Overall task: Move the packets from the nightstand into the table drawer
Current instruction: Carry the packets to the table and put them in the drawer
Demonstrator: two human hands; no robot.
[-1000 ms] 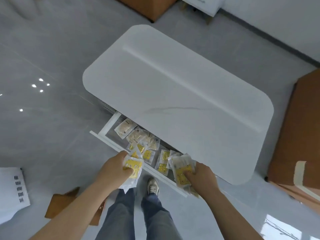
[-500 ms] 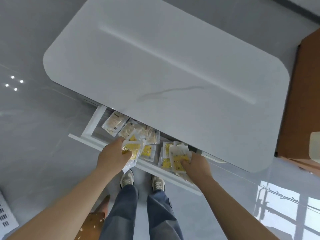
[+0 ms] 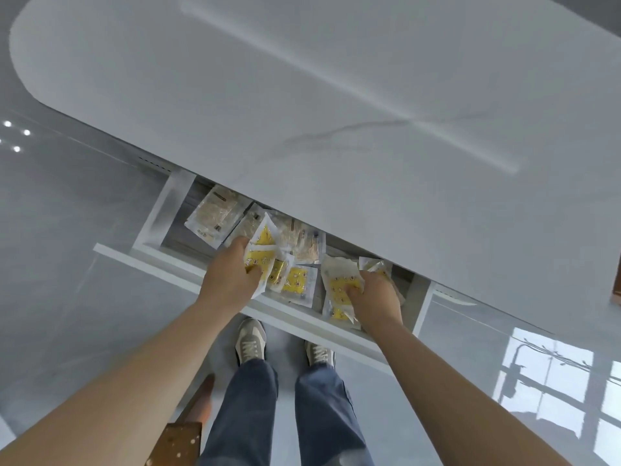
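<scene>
Two bundles of packets are in hand, one per hand, and both now sit further inside the open drawer (image 3: 161, 258) than half a second ago. The left hand (image 3: 232, 284) has its fingers and thumb curled round a bundle of yellow-printed packets (image 3: 260, 260). It has moved past the drawer's front rim and lies over the loose packets near the drawer's middle, where earlier it was at the rim. The right hand (image 3: 376, 297) grasps a second bundle (image 3: 339, 287) toward the drawer's right end, and that bundle's lowest packets overhang the front rim. Loose packets already lie on the drawer floor: a pale packet (image 3: 213, 215) at the left end, just by the tabletop's (image 3: 302, 112) near edge, and a yellow packet (image 3: 297, 279) between the two hands. The tabletop fills far more of the view than before, and the brown furniture (image 3: 617, 284) at the right has shrunk to a sliver. Below the drawer front, two shoes (image 3: 250, 341) and blue jeans (image 3: 248, 415) stand on the grey floor (image 3: 67, 230).
</scene>
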